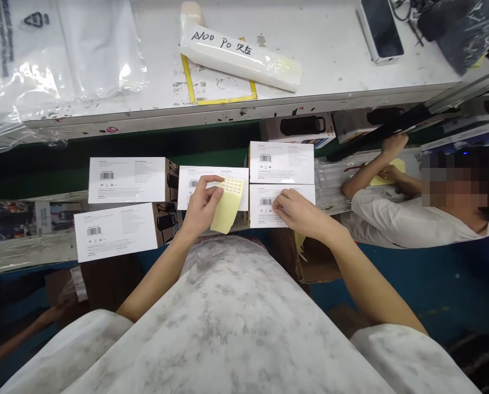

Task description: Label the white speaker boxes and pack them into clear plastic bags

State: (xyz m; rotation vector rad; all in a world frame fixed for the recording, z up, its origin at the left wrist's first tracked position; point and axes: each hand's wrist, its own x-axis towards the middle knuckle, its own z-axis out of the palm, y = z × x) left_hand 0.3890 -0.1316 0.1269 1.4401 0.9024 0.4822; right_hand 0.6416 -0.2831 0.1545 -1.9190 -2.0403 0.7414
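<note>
Pinched in my left hand is a yellow sticker sheet with rows of small labels along its upper part. The sheet hangs over the right end of a white box in the middle. My right hand is closed over the front right white box, its fingertips at the right edge of the printed barcode. Whatever those fingers hold is too small to make out. Directly behind that box lies another white box with a barcode.
Two more white boxes, one behind and one in front, lie at the left. A white shelf crosses behind, bearing a wrapped roll. A co-worker's arm is at the right.
</note>
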